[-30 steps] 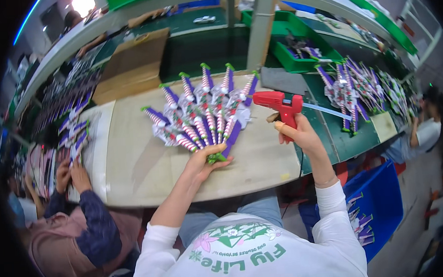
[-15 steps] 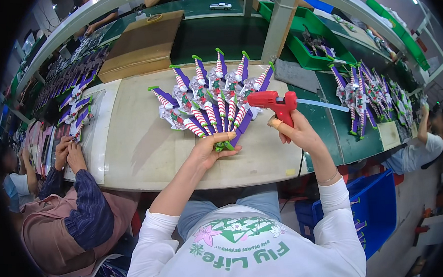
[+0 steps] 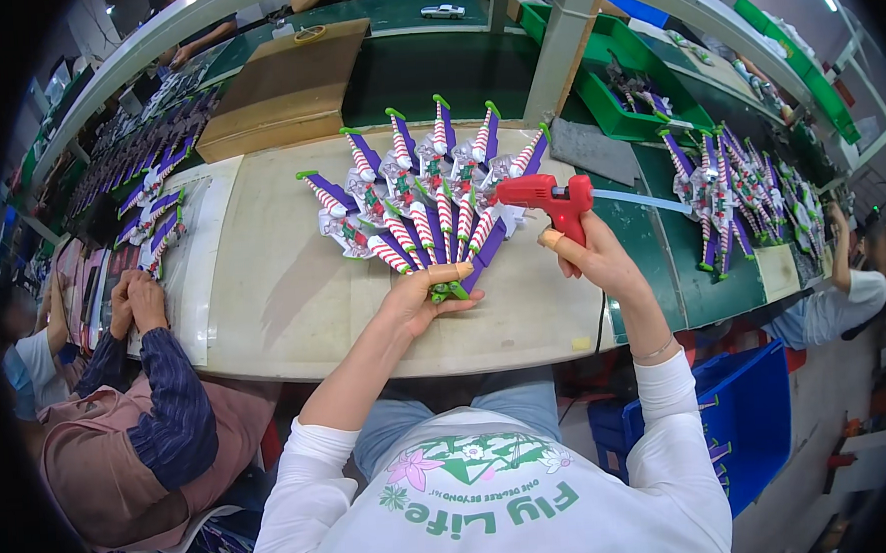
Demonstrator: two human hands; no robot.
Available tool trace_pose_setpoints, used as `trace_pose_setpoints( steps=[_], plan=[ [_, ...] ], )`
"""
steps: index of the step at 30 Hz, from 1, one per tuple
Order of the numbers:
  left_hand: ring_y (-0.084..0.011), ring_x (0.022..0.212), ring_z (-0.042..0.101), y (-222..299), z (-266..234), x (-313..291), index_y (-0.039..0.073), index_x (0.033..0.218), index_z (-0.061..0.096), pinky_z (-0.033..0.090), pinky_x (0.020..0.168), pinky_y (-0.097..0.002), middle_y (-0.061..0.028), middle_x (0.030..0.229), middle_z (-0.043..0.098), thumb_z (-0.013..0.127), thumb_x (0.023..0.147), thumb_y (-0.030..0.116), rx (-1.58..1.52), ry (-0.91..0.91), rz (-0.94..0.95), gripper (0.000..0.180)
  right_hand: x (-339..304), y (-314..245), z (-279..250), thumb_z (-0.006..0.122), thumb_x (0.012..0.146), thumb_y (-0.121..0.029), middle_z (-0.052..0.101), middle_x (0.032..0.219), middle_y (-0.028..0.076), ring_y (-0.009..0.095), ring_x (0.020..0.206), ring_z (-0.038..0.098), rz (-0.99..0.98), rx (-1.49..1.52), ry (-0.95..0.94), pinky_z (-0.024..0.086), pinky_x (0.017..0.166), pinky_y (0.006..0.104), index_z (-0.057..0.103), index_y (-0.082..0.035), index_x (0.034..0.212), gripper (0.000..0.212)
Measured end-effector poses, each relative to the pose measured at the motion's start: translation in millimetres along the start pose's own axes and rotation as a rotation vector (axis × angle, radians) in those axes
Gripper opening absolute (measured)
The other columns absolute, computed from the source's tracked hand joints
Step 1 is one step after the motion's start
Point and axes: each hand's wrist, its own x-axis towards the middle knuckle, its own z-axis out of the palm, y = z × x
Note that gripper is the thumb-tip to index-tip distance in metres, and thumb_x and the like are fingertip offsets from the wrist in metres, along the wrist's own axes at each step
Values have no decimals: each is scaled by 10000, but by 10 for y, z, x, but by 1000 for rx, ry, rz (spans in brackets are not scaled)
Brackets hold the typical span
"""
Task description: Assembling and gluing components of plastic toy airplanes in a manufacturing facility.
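Observation:
My left hand (image 3: pixel 426 299) is closed round the gathered lower ends of a fan of several striped figures (image 3: pixel 441 171). They have red-and-white striped limbs, purple backing pieces, green tips and clear parts in the middle, and they spread out above the table. In my right hand (image 3: pixel 592 259) is a red glue gun (image 3: pixel 549 197), gripped by its handle. Its nozzle points left, at or very near the rightmost figures of the fan; whether it touches them I cannot tell. A long translucent glue stick (image 3: pixel 642 203) sticks out of its back. Finger covers wrap parts of both hands.
On the right lie more striped figures (image 3: pixel 714 197), before a green bin (image 3: pixel 633 76). A cardboard box (image 3: pixel 283 90) sits at the far left of my pale worktop (image 3: pixel 275 325). A blue crate (image 3: pixel 751 421) stands low at right. Co-workers sit at both sides, one person's hands (image 3: pixel 136 303) close by on the left.
The glue gun and my right hand have shifted very slightly, with the nozzle still by the fan's right side. My left hand stays in place. The left co-worker's hands have closed together.

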Motion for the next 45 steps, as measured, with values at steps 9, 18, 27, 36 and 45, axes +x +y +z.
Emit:
trace_pose_setpoints(
  steps=[9, 18, 27, 36, 45],
  plan=[
    [-367, 947, 675, 5, 16, 7, -28, 1034, 647, 570, 830, -433, -116, 985, 668, 693, 849, 126, -13, 2, 5, 246, 145, -47, -73, 609, 919, -183, 527, 662, 13, 72, 505, 485, -30, 70, 121, 355, 448, 219, 500, 1, 1132, 301],
    [-372, 935, 679, 10, 13, -10, -24, 1033, 648, 579, 799, -411, -115, 983, 667, 695, 850, 127, -4, 0, -3, 242, 213, 32, -112, 602, 913, -162, 570, 737, 42, 74, 513, 494, -26, 126, 130, 356, 438, 219, 483, 12, 1118, 294],
    [-370, 941, 678, 12, 13, -12, -23, 1039, 646, 576, 798, -411, -114, 985, 667, 698, 852, 135, -3, -10, -5, 251, 218, 74, -78, 605, 923, -160, 558, 747, 19, 71, 528, 502, -51, 26, 167, 378, 452, 223, 467, -6, 1131, 293],
    [-348, 899, 688, 13, 0, 8, -27, 1000, 648, 600, 762, -385, -105, 974, 651, 736, 823, 135, -24, -37, -3, 255, 235, 191, -47, 624, 919, -168, 591, 843, 169, 310, 714, 576, -255, -412, 251, 459, 668, 418, 443, 6, 1191, 370],
    [-360, 925, 687, 3, -13, -10, -24, 1037, 651, 596, 761, -390, -118, 986, 675, 692, 857, 134, -18, -10, 6, 242, 190, -240, 66, 617, 922, -192, 547, 787, 49, 98, 531, 527, -167, -141, 83, 428, 481, 249, 455, 11, 1206, 385]
  ],
)
